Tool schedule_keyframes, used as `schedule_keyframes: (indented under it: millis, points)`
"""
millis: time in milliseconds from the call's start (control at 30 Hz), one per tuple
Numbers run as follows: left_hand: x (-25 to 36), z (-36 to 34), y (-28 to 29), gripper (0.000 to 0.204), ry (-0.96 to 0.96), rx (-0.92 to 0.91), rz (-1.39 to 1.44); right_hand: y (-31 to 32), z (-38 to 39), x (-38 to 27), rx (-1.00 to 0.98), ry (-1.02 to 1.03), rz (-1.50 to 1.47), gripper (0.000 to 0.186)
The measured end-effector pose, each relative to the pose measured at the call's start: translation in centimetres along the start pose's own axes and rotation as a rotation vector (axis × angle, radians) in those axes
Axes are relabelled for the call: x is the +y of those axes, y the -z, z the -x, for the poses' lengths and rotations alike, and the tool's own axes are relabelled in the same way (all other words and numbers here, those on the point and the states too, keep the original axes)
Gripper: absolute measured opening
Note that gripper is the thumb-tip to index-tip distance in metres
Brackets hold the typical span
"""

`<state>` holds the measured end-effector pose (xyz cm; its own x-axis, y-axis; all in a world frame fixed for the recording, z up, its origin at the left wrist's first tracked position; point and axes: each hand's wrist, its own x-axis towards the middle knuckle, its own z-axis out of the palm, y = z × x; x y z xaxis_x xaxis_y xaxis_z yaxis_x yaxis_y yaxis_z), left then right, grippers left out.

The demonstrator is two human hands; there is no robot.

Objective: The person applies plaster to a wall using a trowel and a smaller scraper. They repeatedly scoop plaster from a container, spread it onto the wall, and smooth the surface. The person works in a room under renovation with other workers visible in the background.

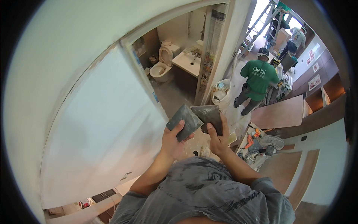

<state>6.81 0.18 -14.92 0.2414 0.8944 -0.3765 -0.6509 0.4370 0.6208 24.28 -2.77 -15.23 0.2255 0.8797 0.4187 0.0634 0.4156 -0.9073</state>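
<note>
My left hand is closed round a grey rectangular sanding pad, thumb on its face and fingers behind. A second, darker sanding pad is in my right hand, the thumb pressed flat on it. White dust marks both pads. Their inner edges meet or overlap slightly in front of my chest; whether they press together I cannot tell. The fingers behind the right pad are mostly hidden. To the left of my hands stands a smooth, pale door-like panel.
Beyond the doorway are a toilet and a washbasin. A full white sack stands by its frame. A person in green works to the right; others are near a stepladder. A fan and orange power tools lie nearby.
</note>
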Motion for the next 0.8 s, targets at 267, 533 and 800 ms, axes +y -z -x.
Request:
schedule_keyframes:
  millis: [267, 533, 800]
  points:
    - [-4.2, -2.4, -7.9, 0.029, -0.032, -0.005, -0.005, 7.6, -1.8, 2.1, -0.006, 0.154, 0.128, 0.048]
    - [-6.6, -5.5, -10.9, 0.026, -0.039, -0.028, -0.019, 14.6, -6.0, 2.7, -0.3, 0.013, 0.466, 0.053]
    - [-8.8, -6.1, -13.5, 0.025, -0.032, -0.002, 0.0, 15.2, -6.4, 2.8, -0.24, 0.173, 0.262, 0.059]
